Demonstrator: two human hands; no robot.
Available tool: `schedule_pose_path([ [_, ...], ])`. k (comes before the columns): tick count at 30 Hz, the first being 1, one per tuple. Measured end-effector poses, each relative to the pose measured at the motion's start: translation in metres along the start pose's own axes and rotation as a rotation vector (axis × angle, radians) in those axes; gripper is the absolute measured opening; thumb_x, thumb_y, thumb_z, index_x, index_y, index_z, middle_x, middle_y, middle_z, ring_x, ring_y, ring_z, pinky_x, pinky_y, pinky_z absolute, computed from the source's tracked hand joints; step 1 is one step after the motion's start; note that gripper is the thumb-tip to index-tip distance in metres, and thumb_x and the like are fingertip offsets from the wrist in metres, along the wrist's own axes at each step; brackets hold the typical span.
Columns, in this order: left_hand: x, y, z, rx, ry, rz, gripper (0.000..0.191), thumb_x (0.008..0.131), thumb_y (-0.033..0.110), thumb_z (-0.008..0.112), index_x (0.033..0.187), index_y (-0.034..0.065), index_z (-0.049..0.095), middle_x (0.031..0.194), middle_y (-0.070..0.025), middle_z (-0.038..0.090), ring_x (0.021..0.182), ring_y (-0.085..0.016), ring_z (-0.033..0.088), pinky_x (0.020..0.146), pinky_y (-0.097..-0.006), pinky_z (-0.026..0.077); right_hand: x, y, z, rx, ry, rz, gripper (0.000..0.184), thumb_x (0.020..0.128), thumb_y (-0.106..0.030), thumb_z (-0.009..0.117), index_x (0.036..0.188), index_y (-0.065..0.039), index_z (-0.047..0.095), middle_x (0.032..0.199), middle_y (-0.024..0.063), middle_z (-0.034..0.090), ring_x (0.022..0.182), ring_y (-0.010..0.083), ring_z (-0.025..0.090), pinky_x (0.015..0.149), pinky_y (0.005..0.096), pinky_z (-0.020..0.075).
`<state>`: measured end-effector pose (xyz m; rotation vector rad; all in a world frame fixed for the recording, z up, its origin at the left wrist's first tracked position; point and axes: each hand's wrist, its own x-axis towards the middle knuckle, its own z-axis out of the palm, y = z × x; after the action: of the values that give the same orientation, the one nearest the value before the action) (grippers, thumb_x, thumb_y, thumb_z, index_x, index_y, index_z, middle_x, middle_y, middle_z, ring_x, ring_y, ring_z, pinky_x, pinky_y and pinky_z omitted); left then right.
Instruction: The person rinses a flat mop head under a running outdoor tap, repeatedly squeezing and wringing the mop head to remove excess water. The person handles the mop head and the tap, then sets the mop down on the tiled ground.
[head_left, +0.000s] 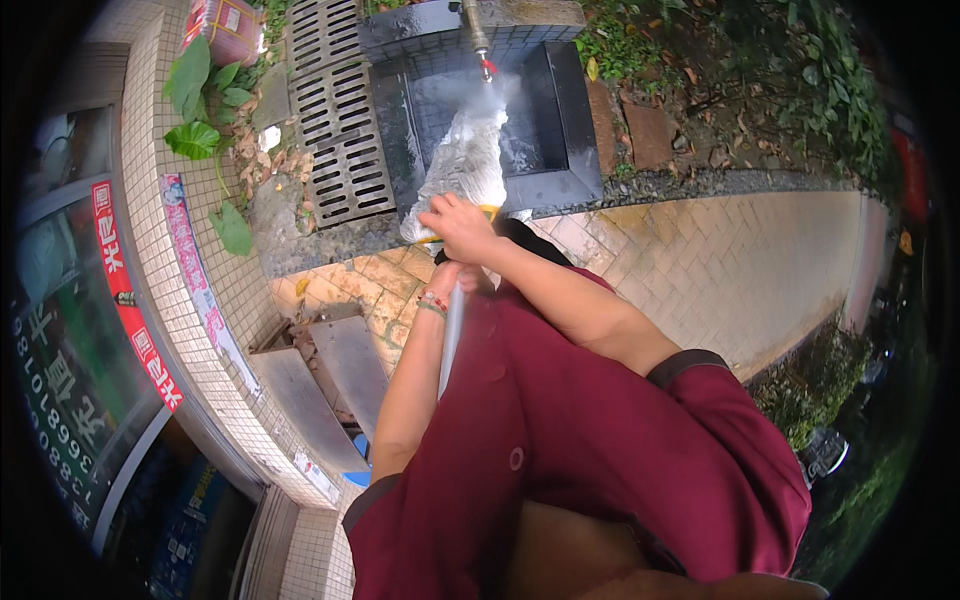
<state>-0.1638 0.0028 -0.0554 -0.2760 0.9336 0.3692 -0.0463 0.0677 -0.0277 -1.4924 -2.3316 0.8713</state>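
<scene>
A mop head of white strands (472, 165) hangs from the near edge into a dark tiled basin (577, 161). Water runs onto its far end from a metal tap with a red lever (487, 69). My right hand (463, 229) grips the top of the mop head, beside its yellow clamp (489, 211). Just below, my left hand (448, 283), with bracelets at the wrist, is closed around the pale mop handle (451, 337). That handle runs back along my body, its far end hidden by the dark red clothing.
Left of the basin lies a slotted drain grate (341, 142). Grey slabs (307, 405) lean near the tiled wall (176, 247) at left. Paving (675, 255) stretches right. Plants (825, 82) grow beyond it, and a wrapped bundle (225, 30) stands at upper left.
</scene>
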Motion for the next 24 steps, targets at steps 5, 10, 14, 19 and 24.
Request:
schedule_pose_path([
  [5,-0.017,0.012,-0.031,0.102,-0.033,0.027,0.012,0.092,0.011,0.052,0.082,0.0079,0.046,0.063,0.0016,0.041,0.048,-0.004,0.037,0.039,-0.0184,0.032,-0.003,-0.021,0.022,-0.035,-0.02,0.084,0.039,0.063,-0.004,0.066,0.099,-0.016,0.059,0.1,0.0069,0.05,0.101,0.0275,0.049,0.08,0.0383,0.0446],
  [10,-0.037,0.019,-0.062,0.188,-0.027,-0.005,0.013,0.088,0.009,0.057,0.079,0.0066,0.048,0.064,0.0017,0.042,0.049,-0.006,0.039,0.041,-0.0209,0.032,-0.011,-0.04,0.038,-0.066,-0.018,0.119,0.041,0.064,-0.006,0.067,0.103,-0.016,0.059,0.102,0.0078,0.05,0.102,0.0283,0.049,0.081,0.0383,0.044],
  [14,-0.065,0.023,-0.075,0.337,0.015,-0.047,0.015,0.091,0.011,0.051,0.077,0.0079,0.047,0.063,0.0015,0.042,0.047,-0.006,0.038,0.041,-0.0204,0.033,-0.033,-0.068,0.052,0.005,0.011,0.127,0.039,0.065,-0.009,0.067,0.103,-0.015,0.058,0.103,0.0089,0.049,0.102,0.0292,0.048,0.079,0.0393,0.0447],
  [19,-0.073,0.032,-0.066,0.375,0.081,-0.084,0.013,0.093,0.014,0.051,0.083,0.0049,0.049,0.062,0.0013,0.042,0.046,-0.006,0.036,0.04,-0.0207,0.031,-0.029,-0.07,0.042,0.052,-0.02,0.091,0.04,0.066,-0.008,0.066,0.104,-0.016,0.058,0.103,0.0082,0.049,0.103,0.0291,0.048,0.08,0.0393,0.046],
  [24,-0.076,0.036,-0.047,0.351,0.091,-0.069,0.011,0.093,0.012,0.052,0.097,0.0018,0.049,0.062,0.002,0.041,0.045,-0.005,0.034,0.039,-0.0205,0.03,0.008,-0.052,-0.005,-0.052,-0.178,0.006,0.048,0.067,-0.005,0.065,0.112,-0.019,0.059,0.105,0.0051,0.052,0.108,0.0265,0.05,0.08,0.0385,0.049],
])
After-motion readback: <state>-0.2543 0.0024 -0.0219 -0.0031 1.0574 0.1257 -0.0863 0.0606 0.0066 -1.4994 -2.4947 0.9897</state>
